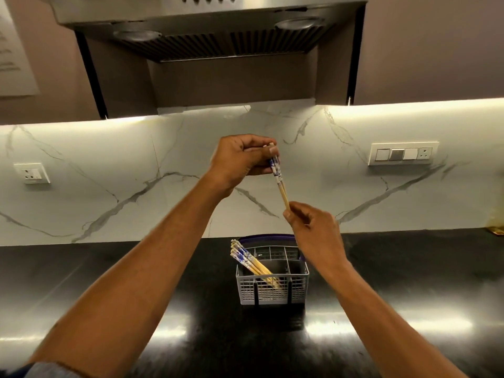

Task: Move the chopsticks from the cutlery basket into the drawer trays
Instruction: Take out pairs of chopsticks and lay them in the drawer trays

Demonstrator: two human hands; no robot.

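Both bare forearms stretched forward and up over the glossy black stone surface point(109, 271), left hand point(241, 156) raised highest with fingers curled, its grip pinching the blue-and-white patterned tops of a pair of pale wooden chopsticks point(280, 181) in front of the white marble backsplash point(109, 165). Right hand point(311, 225) lower and just to the right, thumb and fingers closed in a grip on the bare lower tips of that same pair, held steeply slanted. Below, between the arms, a grey plastic lattice cutlery basket point(272, 291) standing on the surface, with a bundle of matching chopsticks point(252, 261) leaning out over its left rear corner.
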